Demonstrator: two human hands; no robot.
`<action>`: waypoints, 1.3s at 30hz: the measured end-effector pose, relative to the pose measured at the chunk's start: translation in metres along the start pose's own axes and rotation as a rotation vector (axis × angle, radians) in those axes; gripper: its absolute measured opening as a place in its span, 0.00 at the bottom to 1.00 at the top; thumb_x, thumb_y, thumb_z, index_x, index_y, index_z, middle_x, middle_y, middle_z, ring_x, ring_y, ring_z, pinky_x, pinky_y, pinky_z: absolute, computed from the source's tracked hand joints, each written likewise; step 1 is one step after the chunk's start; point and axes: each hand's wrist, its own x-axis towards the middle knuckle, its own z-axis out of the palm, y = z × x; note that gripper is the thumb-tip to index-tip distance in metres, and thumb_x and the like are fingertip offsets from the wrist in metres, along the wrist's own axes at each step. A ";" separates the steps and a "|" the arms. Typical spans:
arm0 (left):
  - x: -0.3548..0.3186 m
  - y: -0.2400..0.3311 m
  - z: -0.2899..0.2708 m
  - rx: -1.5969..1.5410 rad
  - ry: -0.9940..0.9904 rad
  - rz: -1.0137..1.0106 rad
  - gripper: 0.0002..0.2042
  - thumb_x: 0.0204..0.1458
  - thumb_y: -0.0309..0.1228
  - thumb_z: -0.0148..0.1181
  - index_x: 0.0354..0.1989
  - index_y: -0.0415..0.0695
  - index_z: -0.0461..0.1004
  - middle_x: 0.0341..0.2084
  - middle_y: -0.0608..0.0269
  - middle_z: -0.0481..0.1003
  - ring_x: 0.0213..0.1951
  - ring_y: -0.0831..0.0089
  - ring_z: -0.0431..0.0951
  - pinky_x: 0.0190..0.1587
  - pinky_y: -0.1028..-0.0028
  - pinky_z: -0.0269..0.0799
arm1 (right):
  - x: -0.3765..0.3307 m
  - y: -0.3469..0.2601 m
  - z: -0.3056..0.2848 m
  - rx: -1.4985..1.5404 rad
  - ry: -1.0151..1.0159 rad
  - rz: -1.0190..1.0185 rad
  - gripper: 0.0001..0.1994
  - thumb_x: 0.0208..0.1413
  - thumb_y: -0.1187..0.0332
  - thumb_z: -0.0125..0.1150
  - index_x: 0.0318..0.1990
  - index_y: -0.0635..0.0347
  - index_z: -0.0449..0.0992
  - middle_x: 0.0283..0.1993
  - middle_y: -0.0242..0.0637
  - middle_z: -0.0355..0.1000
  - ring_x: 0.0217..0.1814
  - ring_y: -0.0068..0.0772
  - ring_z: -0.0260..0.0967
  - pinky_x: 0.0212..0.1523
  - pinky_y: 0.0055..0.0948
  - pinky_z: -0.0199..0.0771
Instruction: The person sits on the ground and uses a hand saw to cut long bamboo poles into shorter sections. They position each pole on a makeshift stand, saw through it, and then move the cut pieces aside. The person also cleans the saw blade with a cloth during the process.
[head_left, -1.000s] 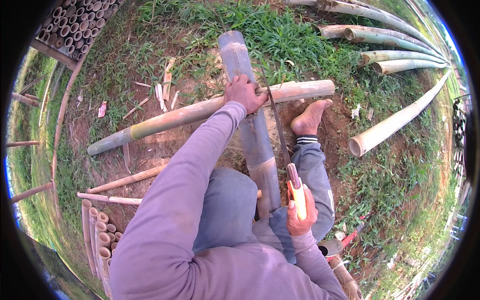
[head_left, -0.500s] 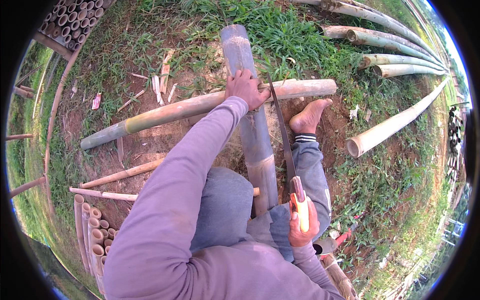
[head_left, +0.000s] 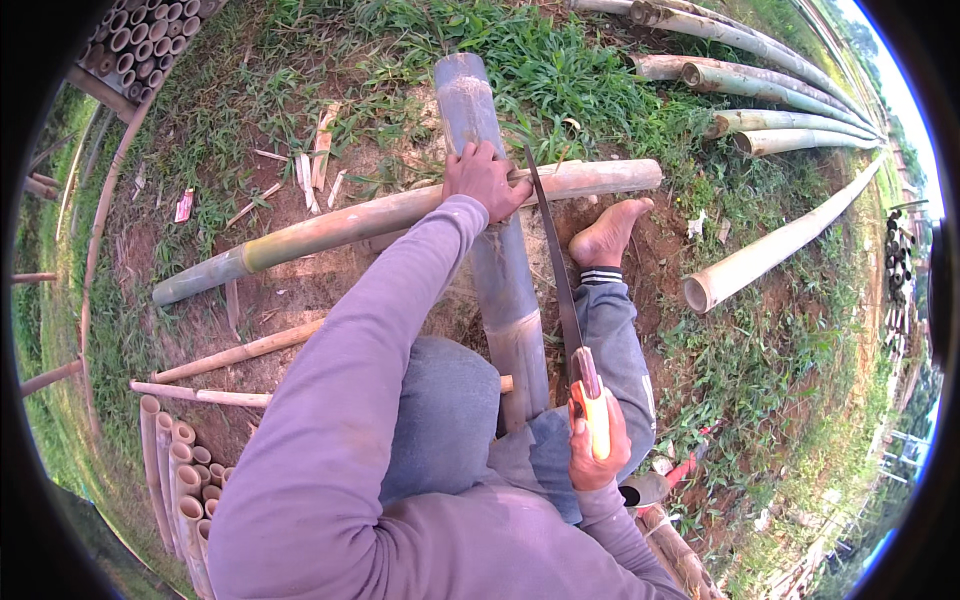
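Note:
My left hand is closed over a bamboo pole, its fingers wrapped on the pole's top. That pole lies crosswise over a thicker grey-green bamboo log, which runs away from me. In my right hand is the orange and yellow handle of a handsaw. Its long dark blade slants forward and rests across the pole, just right of my left fingers. How deep the teeth sit cannot be made out. My bare foot is beside the log, below the pole's right end.
Several long bamboo poles lie at the far right, with another pole nearer. Short cut bamboo tubes stand bundled at the lower left; more tubes are stacked at the far left. Bamboo splints lie beyond the crosswise pole.
The whole view has shifted slightly. The saw's handle sits a touch farther forward, with the blade still across the pole. My left hand keeps its hold on the pole.

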 end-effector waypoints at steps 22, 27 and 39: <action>-0.057 -0.109 -0.031 0.266 -0.197 -0.080 0.28 0.46 0.43 0.78 0.51 0.48 0.71 0.48 0.50 0.81 0.52 0.46 0.83 0.58 0.52 0.77 | 0.121 -0.021 0.063 0.003 0.042 0.050 0.16 0.65 0.66 0.71 0.52 0.67 0.75 0.37 0.40 0.79 0.35 0.31 0.78 0.40 0.32 0.79; -0.060 -0.111 -0.042 0.270 -0.211 -0.101 0.28 0.47 0.42 0.78 0.52 0.47 0.70 0.48 0.49 0.81 0.53 0.47 0.83 0.57 0.52 0.78 | 0.048 -0.029 0.040 -0.049 0.129 -0.001 0.11 0.64 0.70 0.71 0.46 0.67 0.77 0.33 0.39 0.79 0.32 0.29 0.78 0.36 0.30 0.77; -0.057 -0.100 -0.039 0.256 -0.203 -0.071 0.27 0.49 0.43 0.77 0.53 0.48 0.72 0.49 0.51 0.82 0.53 0.50 0.84 0.57 0.54 0.79 | 0.165 -0.007 0.105 -0.082 0.108 -0.055 0.10 0.62 0.71 0.72 0.44 0.65 0.77 0.33 0.45 0.78 0.30 0.39 0.79 0.34 0.37 0.76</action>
